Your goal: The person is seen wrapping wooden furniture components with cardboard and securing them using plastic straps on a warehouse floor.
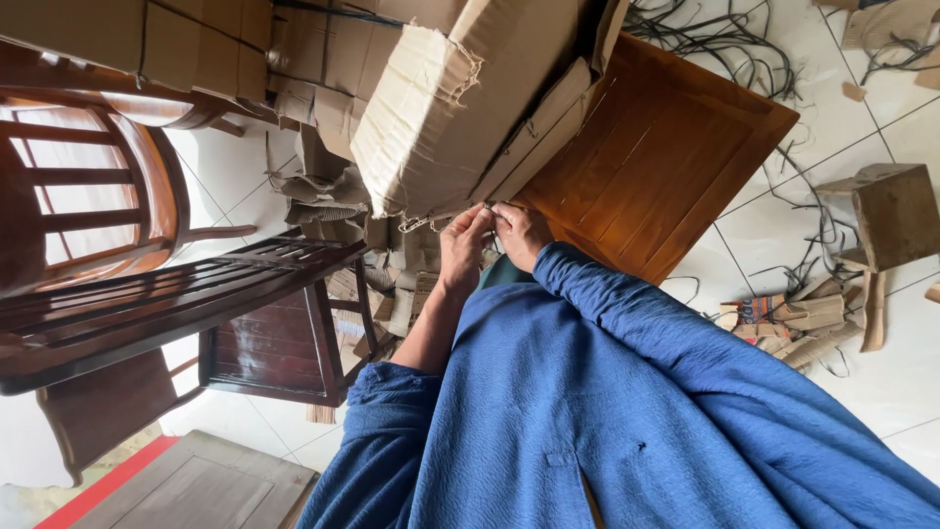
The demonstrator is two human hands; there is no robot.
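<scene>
Both hands met at the lower edge of a cardboard-wrapped bundle.

The left hand (462, 247) and right hand (521, 233) sat together, fingers pinched on the twine (421, 221) at the bundle's (441, 108) frayed rim. The bundle lay directly ahead, its long axis running away from them beside the wooden panel (666, 147), both hands equally near.

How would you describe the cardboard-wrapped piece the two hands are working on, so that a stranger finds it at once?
Start at the reddish-brown wooden panel lying on the white tiled floor. Beside it leans the cardboard-wrapped bundle, the largest pale block in view. Unlike the other wrapped pieces behind it, its frayed lower edge is pinched by the left hand and right hand.
</scene>
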